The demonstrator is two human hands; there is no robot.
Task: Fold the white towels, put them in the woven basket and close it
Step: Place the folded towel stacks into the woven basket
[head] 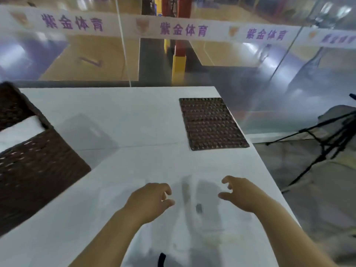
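Left hand (152, 199) | right hand (240, 193) | both spread, empty | white towel (194, 224) between

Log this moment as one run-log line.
both hands open over white towel | dark woven basket holds white towel | flat woven lid off, on table

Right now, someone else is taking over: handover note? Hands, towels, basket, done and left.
Left hand: open, fingers curled, over the white towel, holding nothing.
Right hand: open, fingers spread above the same towel, no grip seen.
The towel lies rumpled at the near table edge, not yet folded.
Woven basket: far left, open, something white already inside; too blurred to count towels.
Woven lid: flat on the table at the far right, off the basket.
Left: fold this towel, put it in, fit the lid.
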